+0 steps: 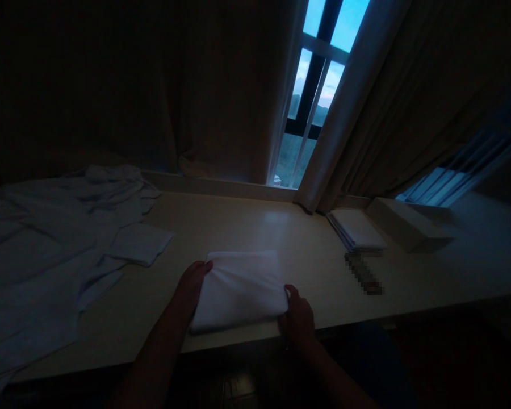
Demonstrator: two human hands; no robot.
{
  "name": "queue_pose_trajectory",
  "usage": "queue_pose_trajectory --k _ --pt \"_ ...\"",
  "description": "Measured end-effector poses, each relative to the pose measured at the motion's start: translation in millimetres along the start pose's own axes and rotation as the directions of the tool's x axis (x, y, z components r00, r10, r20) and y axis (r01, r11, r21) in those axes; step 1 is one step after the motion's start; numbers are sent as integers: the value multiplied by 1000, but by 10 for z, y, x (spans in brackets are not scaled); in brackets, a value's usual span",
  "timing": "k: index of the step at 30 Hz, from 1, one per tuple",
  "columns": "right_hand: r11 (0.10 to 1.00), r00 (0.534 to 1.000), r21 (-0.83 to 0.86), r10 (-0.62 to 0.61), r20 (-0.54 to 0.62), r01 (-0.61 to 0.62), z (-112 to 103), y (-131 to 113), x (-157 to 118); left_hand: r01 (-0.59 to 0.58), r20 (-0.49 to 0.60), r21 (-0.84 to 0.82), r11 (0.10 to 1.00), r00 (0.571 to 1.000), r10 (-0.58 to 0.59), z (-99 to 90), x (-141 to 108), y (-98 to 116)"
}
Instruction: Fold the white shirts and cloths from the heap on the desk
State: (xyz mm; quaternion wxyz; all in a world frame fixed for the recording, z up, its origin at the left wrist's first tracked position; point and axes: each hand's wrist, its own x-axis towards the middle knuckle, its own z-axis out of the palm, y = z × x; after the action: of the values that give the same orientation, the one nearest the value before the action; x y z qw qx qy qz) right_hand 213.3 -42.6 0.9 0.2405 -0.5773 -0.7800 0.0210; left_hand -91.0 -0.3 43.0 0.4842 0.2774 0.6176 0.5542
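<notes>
A folded white cloth point(241, 289) lies near the front edge of the table, in a neat rectangle with a few creases running from its left corner. My left hand point(195, 280) grips its left side, thumb on top and the other fingers hidden beneath. At the right edge, my right hand point(297, 314) pinches the cloth near its lower corner. Left of the hands spreads a loose heap of white cloth point(55, 244), with a flat corner piece point(141, 243) sticking out toward the middle. The dim light hides finer detail.
A stack of folded white cloths point(357, 229) sits at the back right, beside a pale box point(411, 224). In front of the stack lies a blurred-out item point(364, 274). Dark curtains point(221, 85) hang behind the pale table point(238, 218), parted at a window point(313, 96).
</notes>
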Motion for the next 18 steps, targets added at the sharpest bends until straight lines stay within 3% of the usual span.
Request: queue_pose_trajectory --k 5,10,13,15,18 --pt "994 999 106 -22 30 19 -142 3 6 -22 22 37 999 1000 21 -21 53 -26" --pt "948 983 263 -183 -5 177 -522 -49 73 -24 34 63 998 999 22 -16 66 -22" --pt "933 963 248 -270 -4 262 -664 -229 164 -25 20 67 997 1000 24 20 32 8" --pt "929 943 184 -331 30 320 -644 -403 239 -35 6 72 997 999 35 57 -3 36" --pt "911 905 94 -410 116 401 -452 -654 355 -59 -15 97 994 998 61 113 -66 75"
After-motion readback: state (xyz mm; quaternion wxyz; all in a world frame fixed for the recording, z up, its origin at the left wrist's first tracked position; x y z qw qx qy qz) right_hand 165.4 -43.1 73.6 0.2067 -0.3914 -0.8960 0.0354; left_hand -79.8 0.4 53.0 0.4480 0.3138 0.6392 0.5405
